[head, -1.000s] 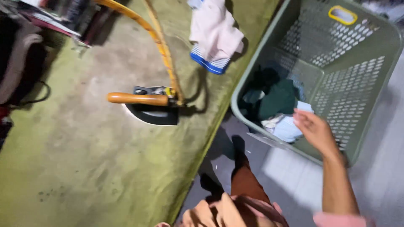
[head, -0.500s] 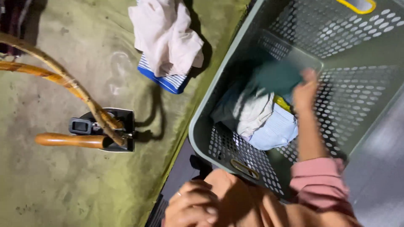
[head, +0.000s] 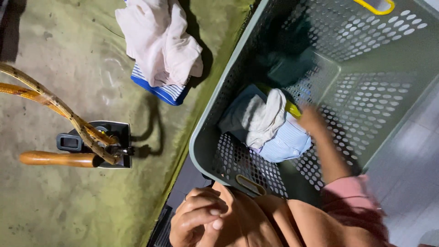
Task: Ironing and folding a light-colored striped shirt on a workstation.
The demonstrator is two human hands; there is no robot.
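- The right hand (head: 313,120) reaches down into the grey-green basket (head: 215,151), right of the desk (head: 55,201). It is blurred, so I cannot tell whether its fingers are open or closed.
- That hand is at the right edge of the laundry pile: a white cloth (head: 263,116) draped over a pale blue garment (head: 283,144), with a strip of yellow (head: 292,109) showing just beside the hand. A dark green garment (head: 286,68) lies farther back, against the far wall of the basket.
- The left hand (head: 199,219) is near, at the bottom edge, fingers curled shut on the orange cloth (head: 256,224) that spreads across the person's front.
- On the desk, to the left, an iron (head: 98,144) with a wooden handle (head: 55,158) sits flat, its braided cord (head: 55,107) running off to the left. Farther off lies a pink cloth (head: 160,41) on a blue striped piece (head: 160,91).
- To do this well, I would say pick one piece only, pinching the top layer at its free edge so the pile beneath does not drag up with it, and lift clear of the basket rim.
- The iron is well apart from the basket; any cloth brought over should stay off the cord.
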